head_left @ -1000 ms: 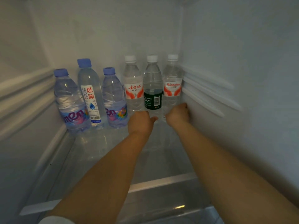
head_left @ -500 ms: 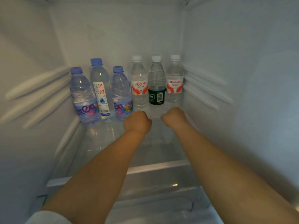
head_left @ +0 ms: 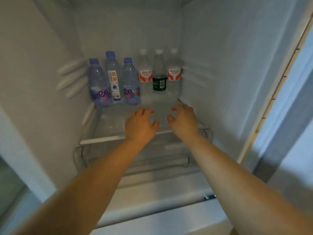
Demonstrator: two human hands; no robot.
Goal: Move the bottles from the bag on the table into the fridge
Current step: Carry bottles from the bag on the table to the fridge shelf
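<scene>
**Six bottles lined up at the back of the fridge shelf, both hands empty in front of them**

The fridge (head_left: 237,65) fills the view, its pale inner walls ribbed with shelf rails on the left and right. A clear glass shelf (head_left: 110,131) with a white front edge spans the compartment, and a transparent drawer (head_left: 81,156) sits just below it.

Two bare forearms reach in from the bottom of the view. The left hand (head_left: 140,124) hovers above the front half of the shelf, palm down, its fingers loosely spread and slightly curled, holding nothing. The right hand (head_left: 183,117) is just beside it, nearer the right wall, fingers likewise apart and gently bent, thumb pointing inward, also empty. Neither hand touches a bottle.

All the bottles stand upright in a row along the back wall. From the left: a blue-capped bottle with a purple label (head_left: 99,85), a taller blue-capped bottle with a white label (head_left: 113,77) set slightly behind, and a second purple-labelled bottle (head_left: 131,83). These three stand close together. To their right stand three white-capped bottles: one with a red-and-white label (head_left: 145,73), one with a dark green label (head_left: 159,73), and another red-and-white one (head_left: 174,72) next to the right wall. The view is somewhat blurred, so the label print is hard to read.
</scene>
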